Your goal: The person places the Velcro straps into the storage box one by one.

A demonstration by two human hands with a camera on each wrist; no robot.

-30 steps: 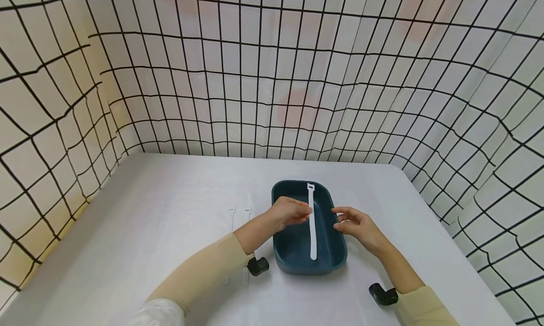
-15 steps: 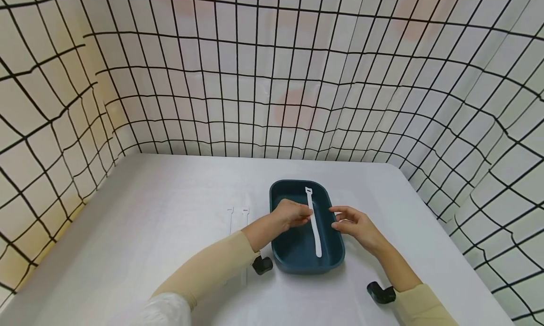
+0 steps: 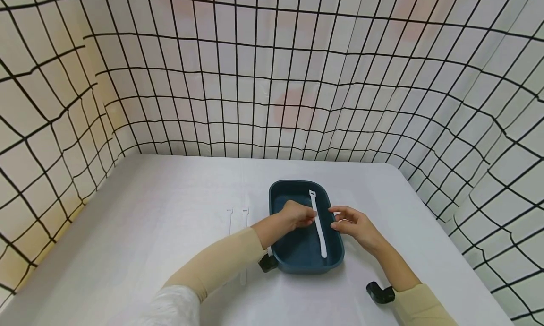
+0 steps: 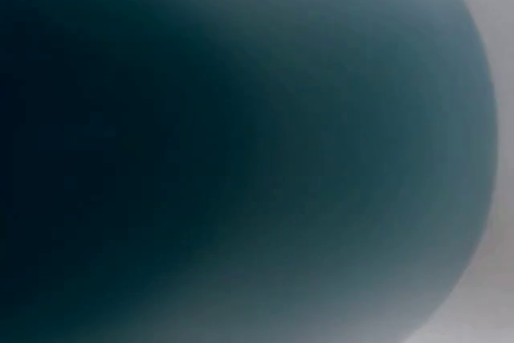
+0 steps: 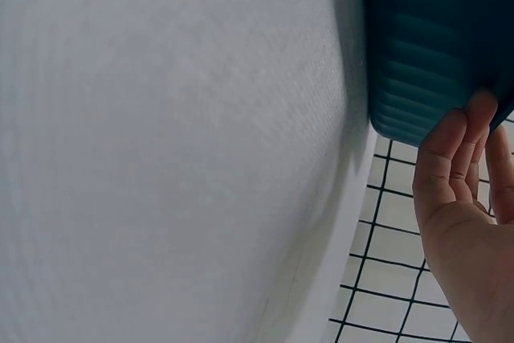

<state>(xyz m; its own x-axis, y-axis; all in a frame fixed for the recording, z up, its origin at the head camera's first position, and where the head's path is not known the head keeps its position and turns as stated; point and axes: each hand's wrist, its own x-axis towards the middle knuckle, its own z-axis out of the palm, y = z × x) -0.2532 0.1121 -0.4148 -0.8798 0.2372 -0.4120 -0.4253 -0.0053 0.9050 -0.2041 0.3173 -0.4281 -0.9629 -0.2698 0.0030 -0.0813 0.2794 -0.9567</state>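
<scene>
In the head view, my left hand [image 3: 299,214] reaches over the dark teal plastic bin [image 3: 293,264]. Its fingertips pinch a flat white cable tie [image 3: 320,236] near the middle. The tie, with a slotted head at its far end, runs lengthwise over the bin's inside. At the bin's right side, my right hand [image 3: 356,226] holds the rim with thumb and fingertips. From the right wrist, the fingers [image 5: 438,158] show against the ribbed outer wall of the bin [image 5: 418,62]. The left wrist view has only a blurred dark teal bin wall [image 4: 361,142].
Left of the bin, two more white cable ties [image 3: 245,217] lie lengthwise on the white table [image 3: 170,203], partly hidden by the left sleeve. Black wire mesh [image 3: 255,80] rises along the back and both sides. A black wrist camera [image 3: 380,293] sits by the right wrist.
My left hand has shifted a little to the right and lower in the view, carrying the cable tie, which now slants more. The right hand has stayed at the bin's rim.
</scene>
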